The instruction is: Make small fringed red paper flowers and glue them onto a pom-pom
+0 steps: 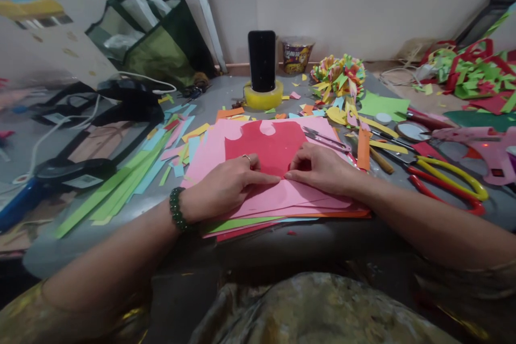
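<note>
A red sheet [266,145] with curved cut-outs along its far edge lies on pink paper [205,145], on top of a stack of coloured sheets. My left hand [234,177] rests on the papers, its index finger stretched along the red sheet's near edge and the other fingers curled under. Fingertips of my right hand [318,166] are pinched together at that same edge, close to the left index tip. Whatever the right fingertips hold is too small to make out. Small snips [326,140] lie on the stack beyond my right hand.
Scissors [447,172] and a pink glue gun [479,145] lie at the right. A phone [262,62] stands in a yellow tape roll [264,97] behind the stack. Green paper strips [121,188] and scraps spread at the left, below a green bag [161,43].
</note>
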A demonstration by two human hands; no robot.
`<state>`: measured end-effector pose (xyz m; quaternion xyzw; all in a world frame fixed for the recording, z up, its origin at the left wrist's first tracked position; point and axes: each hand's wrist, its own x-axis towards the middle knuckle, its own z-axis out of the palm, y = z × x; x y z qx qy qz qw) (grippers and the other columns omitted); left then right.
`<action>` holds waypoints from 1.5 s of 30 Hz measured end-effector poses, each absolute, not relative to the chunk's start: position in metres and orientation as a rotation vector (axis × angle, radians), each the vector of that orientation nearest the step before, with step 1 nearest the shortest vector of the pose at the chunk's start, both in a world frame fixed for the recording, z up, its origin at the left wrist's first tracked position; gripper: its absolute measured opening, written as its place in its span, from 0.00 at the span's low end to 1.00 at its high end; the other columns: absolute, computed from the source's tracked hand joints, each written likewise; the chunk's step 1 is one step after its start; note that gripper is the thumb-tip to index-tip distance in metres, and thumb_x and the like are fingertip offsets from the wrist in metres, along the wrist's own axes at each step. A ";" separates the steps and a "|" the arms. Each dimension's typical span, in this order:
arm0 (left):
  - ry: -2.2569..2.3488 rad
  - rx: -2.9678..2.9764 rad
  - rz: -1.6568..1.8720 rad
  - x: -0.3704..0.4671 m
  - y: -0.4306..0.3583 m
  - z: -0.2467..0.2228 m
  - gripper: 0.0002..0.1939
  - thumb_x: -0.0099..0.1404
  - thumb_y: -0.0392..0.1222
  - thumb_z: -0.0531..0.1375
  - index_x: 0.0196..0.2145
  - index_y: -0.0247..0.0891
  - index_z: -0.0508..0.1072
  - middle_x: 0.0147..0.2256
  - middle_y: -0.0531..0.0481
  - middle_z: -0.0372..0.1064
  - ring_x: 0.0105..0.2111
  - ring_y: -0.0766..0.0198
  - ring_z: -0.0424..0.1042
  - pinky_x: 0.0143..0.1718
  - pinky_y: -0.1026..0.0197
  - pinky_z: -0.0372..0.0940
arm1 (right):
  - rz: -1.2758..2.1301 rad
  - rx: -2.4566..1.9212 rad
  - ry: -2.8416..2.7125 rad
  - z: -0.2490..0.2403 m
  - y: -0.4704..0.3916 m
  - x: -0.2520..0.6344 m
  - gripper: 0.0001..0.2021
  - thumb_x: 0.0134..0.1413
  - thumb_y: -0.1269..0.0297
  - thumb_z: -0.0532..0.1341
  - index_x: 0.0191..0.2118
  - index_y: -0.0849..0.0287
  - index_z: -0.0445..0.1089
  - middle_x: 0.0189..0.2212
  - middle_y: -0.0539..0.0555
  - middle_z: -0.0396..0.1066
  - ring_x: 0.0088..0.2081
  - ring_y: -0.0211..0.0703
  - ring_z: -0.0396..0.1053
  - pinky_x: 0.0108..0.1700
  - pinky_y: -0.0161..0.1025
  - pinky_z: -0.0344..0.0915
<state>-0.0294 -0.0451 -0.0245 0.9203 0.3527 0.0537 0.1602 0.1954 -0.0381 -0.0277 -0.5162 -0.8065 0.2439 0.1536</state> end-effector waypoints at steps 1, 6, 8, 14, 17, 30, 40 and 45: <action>1.000 2.649 0.146 -0.030 -0.045 -0.024 0.19 0.72 0.42 0.48 0.51 0.51 0.75 0.32 0.50 0.61 0.29 0.65 0.62 0.34 0.63 0.57 | 0.708 -1.477 -2.312 -0.028 -0.038 0.196 0.06 0.52 0.63 0.65 0.28 0.59 0.74 0.29 0.54 0.73 0.31 0.39 0.68 0.32 0.35 0.60; 0.980 2.640 0.106 -0.030 -0.043 -0.021 0.21 0.71 0.39 0.46 0.50 0.51 0.76 0.32 0.50 0.61 0.29 0.65 0.61 0.34 0.63 0.57 | 0.740 -1.482 -2.319 -0.026 -0.037 0.199 0.06 0.52 0.64 0.64 0.28 0.60 0.74 0.30 0.54 0.72 0.33 0.40 0.68 0.34 0.36 0.61; 0.975 2.616 0.093 -0.030 -0.041 -0.020 0.21 0.71 0.40 0.46 0.51 0.51 0.75 0.32 0.50 0.61 0.29 0.65 0.61 0.33 0.63 0.57 | 0.760 -1.496 -2.311 -0.025 -0.037 0.201 0.06 0.52 0.65 0.64 0.27 0.60 0.74 0.30 0.54 0.72 0.33 0.41 0.68 0.34 0.36 0.61; 0.958 2.612 0.090 -0.031 -0.039 -0.021 0.20 0.71 0.42 0.46 0.51 0.50 0.75 0.32 0.49 0.61 0.29 0.65 0.62 0.32 0.63 0.56 | 0.778 -1.516 -2.301 -0.021 -0.037 0.203 0.07 0.51 0.65 0.63 0.25 0.60 0.73 0.28 0.54 0.73 0.32 0.41 0.69 0.32 0.35 0.61; 0.955 2.617 0.095 -0.031 -0.039 -0.022 0.20 0.71 0.41 0.46 0.51 0.50 0.75 0.33 0.49 0.62 0.29 0.65 0.62 0.31 0.63 0.56 | 0.781 -1.502 -2.315 -0.021 -0.036 0.205 0.08 0.50 0.66 0.62 0.23 0.60 0.73 0.27 0.54 0.74 0.32 0.41 0.69 0.31 0.35 0.61; 0.954 2.614 0.109 -0.032 -0.039 -0.022 0.20 0.72 0.42 0.46 0.52 0.51 0.74 0.32 0.49 0.63 0.29 0.65 0.62 0.31 0.64 0.56 | 0.739 -1.553 -2.351 -0.020 -0.033 0.212 0.05 0.47 0.70 0.62 0.23 0.60 0.74 0.27 0.55 0.76 0.31 0.41 0.70 0.30 0.34 0.61; 0.964 2.602 0.074 -0.032 -0.039 -0.021 0.20 0.72 0.43 0.46 0.53 0.51 0.74 0.33 0.49 0.62 0.30 0.64 0.63 0.32 0.63 0.56 | 0.792 -1.643 -2.383 -0.010 -0.034 0.224 0.06 0.45 0.73 0.60 0.27 0.63 0.75 0.29 0.55 0.77 0.31 0.39 0.70 0.30 0.31 0.62; 0.949 2.636 0.075 -0.033 -0.038 -0.023 0.21 0.73 0.43 0.45 0.53 0.51 0.74 0.32 0.49 0.62 0.30 0.64 0.63 0.32 0.64 0.56 | 0.805 -1.746 -2.359 -0.009 -0.034 0.233 0.05 0.45 0.73 0.59 0.27 0.62 0.74 0.28 0.53 0.76 0.30 0.39 0.70 0.29 0.31 0.61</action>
